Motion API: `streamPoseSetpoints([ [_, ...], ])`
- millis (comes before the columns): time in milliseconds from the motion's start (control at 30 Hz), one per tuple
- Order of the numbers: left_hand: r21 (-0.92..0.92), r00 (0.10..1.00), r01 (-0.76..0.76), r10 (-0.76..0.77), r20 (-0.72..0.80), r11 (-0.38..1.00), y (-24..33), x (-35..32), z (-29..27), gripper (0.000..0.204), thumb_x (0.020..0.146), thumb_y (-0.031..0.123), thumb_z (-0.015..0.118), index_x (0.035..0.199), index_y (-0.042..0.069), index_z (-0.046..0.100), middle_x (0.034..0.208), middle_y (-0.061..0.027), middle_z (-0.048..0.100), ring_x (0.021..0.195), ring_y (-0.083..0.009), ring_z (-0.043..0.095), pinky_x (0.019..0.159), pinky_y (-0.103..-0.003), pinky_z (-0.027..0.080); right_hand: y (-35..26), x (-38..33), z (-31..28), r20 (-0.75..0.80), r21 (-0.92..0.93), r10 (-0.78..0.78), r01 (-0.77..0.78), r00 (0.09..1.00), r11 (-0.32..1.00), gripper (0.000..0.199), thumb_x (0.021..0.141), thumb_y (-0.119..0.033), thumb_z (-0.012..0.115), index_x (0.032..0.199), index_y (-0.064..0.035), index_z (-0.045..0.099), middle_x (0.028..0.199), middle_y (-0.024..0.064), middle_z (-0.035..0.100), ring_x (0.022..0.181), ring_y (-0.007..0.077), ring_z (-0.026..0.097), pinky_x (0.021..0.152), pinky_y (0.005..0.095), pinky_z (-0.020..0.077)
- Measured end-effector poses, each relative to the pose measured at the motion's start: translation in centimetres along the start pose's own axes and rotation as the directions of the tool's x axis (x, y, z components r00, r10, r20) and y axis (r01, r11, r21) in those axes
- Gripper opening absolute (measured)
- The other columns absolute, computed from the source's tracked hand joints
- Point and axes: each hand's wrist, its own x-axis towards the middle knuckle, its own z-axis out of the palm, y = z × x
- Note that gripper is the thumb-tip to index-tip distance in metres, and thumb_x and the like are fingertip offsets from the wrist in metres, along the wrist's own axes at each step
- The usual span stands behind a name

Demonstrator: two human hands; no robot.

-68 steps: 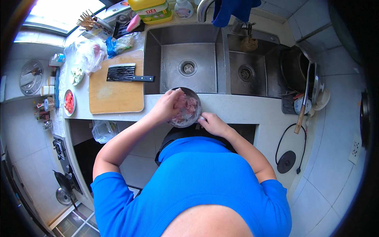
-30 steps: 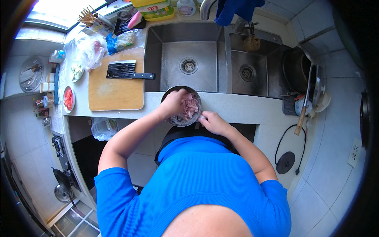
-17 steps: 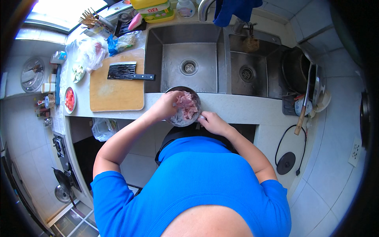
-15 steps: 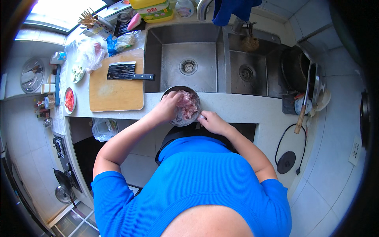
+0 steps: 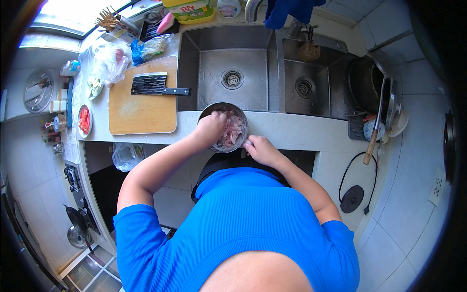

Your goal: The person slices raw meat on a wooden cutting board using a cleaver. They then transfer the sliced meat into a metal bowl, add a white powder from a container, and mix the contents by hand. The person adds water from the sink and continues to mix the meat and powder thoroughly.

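A round metal bowl [image 5: 213, 109] of pink raw meat pieces [image 5: 234, 131] sits on the front edge of the counter, just before the sink. My left hand [image 5: 210, 128] is down inside the bowl, its fingers curled into the meat. My right hand [image 5: 261, 149] grips the bowl's near right rim and steadies it. Both forearms come up from below, past my blue shirt.
A wooden cutting board [image 5: 141, 104] with a cleaver [image 5: 155, 84] lies left of the double steel sink [image 5: 233, 63]. Plastic bags [image 5: 104, 63] and a small dish of red slices [image 5: 84, 119] are further left. A dark wok [image 5: 365, 82], utensils and a power cord [image 5: 352, 190] are on the right.
My left hand has kept working within the meat, shifting slightly inside the bowl. My right hand stays on the rim and the bowl has barely moved.
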Motion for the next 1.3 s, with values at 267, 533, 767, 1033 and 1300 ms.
streamPoseSetpoints([
  [267,-0.450,0.795,0.532,-0.240,0.557,0.717,0.5,0.1,-4.0,0.041,0.081,0.027,0.065,0.103,-0.007,0.064,0.097,-0.0257,0.066,0.092,-0.0341,0.066,0.080,-0.040,0.053,0.5,-0.2,0.3,-0.019,-0.022,-0.017,0.017,1.000,1.000,0.023,0.091,-0.016,0.055,0.083,0.0056,0.059,0.076,0.0184,0.064,0.071,0.0282,0.065,0.066,0.0384,0.0499],
  [533,-0.290,0.951,-0.277,0.219,-0.217,0.916,0.2,-2.2,-3.0,0.059,0.071,0.012,0.069,0.128,0.019,0.054,0.132,-0.0168,0.049,0.118,-0.0405,0.049,0.091,-0.046,0.050,0.3,-0.1,0.4,0.010,0.047,0.011,-0.011,1.000,0.999,0.022,0.092,-0.016,0.055,0.087,0.0055,0.060,0.078,0.0183,0.064,0.073,0.0288,0.065,0.068,0.0382,0.0501],
  [767,-0.201,0.980,-0.158,0.128,-0.152,0.967,-1.0,-0.3,-0.3,0.056,0.069,0.014,0.070,0.123,0.016,0.057,0.129,-0.0182,0.049,0.109,-0.0411,0.053,0.091,-0.045,0.048,0.2,0.0,0.6,-0.020,0.032,0.005,-0.004,1.000,0.999,0.023,0.092,-0.017,0.054,0.087,0.0050,0.059,0.078,0.0177,0.064,0.072,0.0275,0.064,0.068,0.0373,0.0500],
  [1033,-0.520,0.996,-0.048,0.003,-0.087,0.853,0.0,-2.4,-3.6,0.052,0.078,0.024,0.070,0.121,0.000,0.053,0.105,-0.0233,0.060,0.111,-0.0381,0.054,0.094,-0.043,0.045,-0.4,-0.5,0.0,-0.059,0.085,0.019,-0.013,0.998,0.996,0.023,0.089,-0.018,0.059,0.082,0.0035,0.057,0.076,0.0211,0.061,0.071,0.0362,0.061,0.068,0.0401,0.0487],
  [1300,-0.234,0.949,-0.190,0.117,-0.292,0.954,0.5,-0.9,2.1,0.018,0.072,0.004,0.062,0.088,-0.003,0.064,0.094,-0.0190,0.060,0.094,-0.0376,0.058,0.084,-0.044,0.048,1.0,-0.3,1.1,-0.295,-0.128,-0.281,0.253,0.913,0.959,0.021,0.089,-0.021,0.059,0.091,-0.0002,0.063,0.074,0.0182,0.060,0.070,0.0325,0.059,0.068,0.0388,0.0471],
])
